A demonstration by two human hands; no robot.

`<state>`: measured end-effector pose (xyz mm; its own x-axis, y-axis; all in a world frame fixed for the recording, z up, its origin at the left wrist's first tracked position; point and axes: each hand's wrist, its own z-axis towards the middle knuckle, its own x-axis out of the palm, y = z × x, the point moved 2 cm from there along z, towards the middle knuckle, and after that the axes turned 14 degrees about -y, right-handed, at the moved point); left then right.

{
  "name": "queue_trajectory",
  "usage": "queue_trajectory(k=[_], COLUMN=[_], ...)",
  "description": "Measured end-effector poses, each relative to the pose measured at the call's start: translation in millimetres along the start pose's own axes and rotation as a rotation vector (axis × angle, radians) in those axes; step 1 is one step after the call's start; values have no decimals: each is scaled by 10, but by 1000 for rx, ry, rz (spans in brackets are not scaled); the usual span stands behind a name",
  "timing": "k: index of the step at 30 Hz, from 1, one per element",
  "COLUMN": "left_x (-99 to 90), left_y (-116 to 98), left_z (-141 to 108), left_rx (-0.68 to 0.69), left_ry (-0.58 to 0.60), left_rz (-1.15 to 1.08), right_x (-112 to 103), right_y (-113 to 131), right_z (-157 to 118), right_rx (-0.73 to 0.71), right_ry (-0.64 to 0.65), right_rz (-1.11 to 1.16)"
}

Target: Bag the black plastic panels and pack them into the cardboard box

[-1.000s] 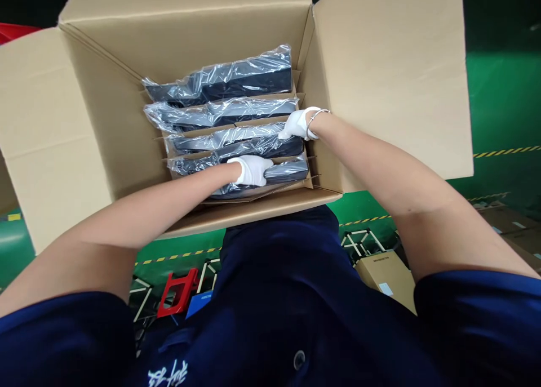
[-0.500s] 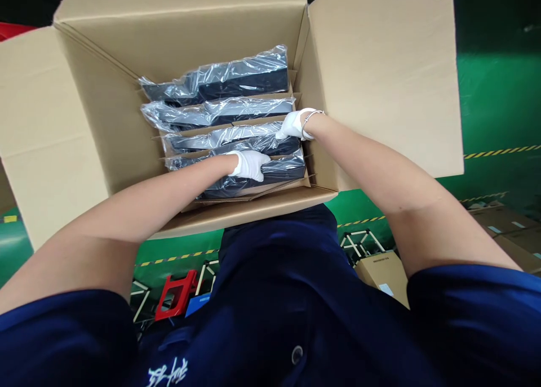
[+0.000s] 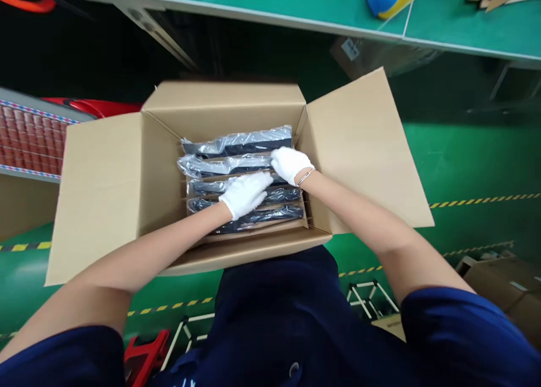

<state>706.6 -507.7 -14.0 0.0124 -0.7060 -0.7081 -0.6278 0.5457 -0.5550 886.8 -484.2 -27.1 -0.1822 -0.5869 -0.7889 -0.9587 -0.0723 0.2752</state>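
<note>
A cardboard box (image 3: 236, 246) stands open in front of me, holding a row of several dark parts in clear plastic film, with cardboard dividers between them. My left hand (image 3: 247, 194), in a white glove, lies across the nearer wrapped parts (image 3: 279, 213) with fingers stretched out. Over the right end of another wrapped part (image 3: 236, 165) rests my right hand (image 3: 291, 164), also gloved, its fingers loosely bent and holding nothing I can see. Behind them, the farthest wrapped part (image 3: 253, 141) sits against the box's back side. My hands cover some of the film and dividers.
Wide box flaps spread out to the left (image 3: 97, 195) and right (image 3: 363, 150). Beyond the box runs a green-topped table (image 3: 270, 4). A red stool (image 3: 146, 356) and a white pipe frame (image 3: 372, 297) are near my body. Yellow-black tape marks the green floor (image 3: 465, 150).
My view has tilted up, so the table beyond the box now shows. My left hand has come off the nearest part and flattened out; my right hand has shifted to a farther part.
</note>
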Motion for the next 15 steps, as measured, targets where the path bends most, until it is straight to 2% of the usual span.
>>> queue_trajectory(k=[2, 3, 4, 7, 9, 12, 15], left_x=[30, 61, 95, 143, 111, 34, -46], left_y=[287, 410, 506, 663, 718, 799, 844], left_z=[170, 247, 311, 392, 360, 276, 223], left_rx=[-135, -203, -239, -229, -207, -261, -336], left_ry=[-101, -116, -118, -101, -117, -168, -145], left_rz=[65, 90, 106, 112, 110, 136, 148], right_x=[-122, -128, -97, 119, 213, 195, 57], right_y=[-87, -125, -153, -186, -183, -160, -106], right_z=[184, 245, 283, 300, 295, 311, 310], right_rx=[37, 53, 65, 94, 107, 110, 76], right_ry=[-165, -199, -201, -50, -49, -96, -42], right_rz=[10, 22, 35, 32, 19, -4, -13])
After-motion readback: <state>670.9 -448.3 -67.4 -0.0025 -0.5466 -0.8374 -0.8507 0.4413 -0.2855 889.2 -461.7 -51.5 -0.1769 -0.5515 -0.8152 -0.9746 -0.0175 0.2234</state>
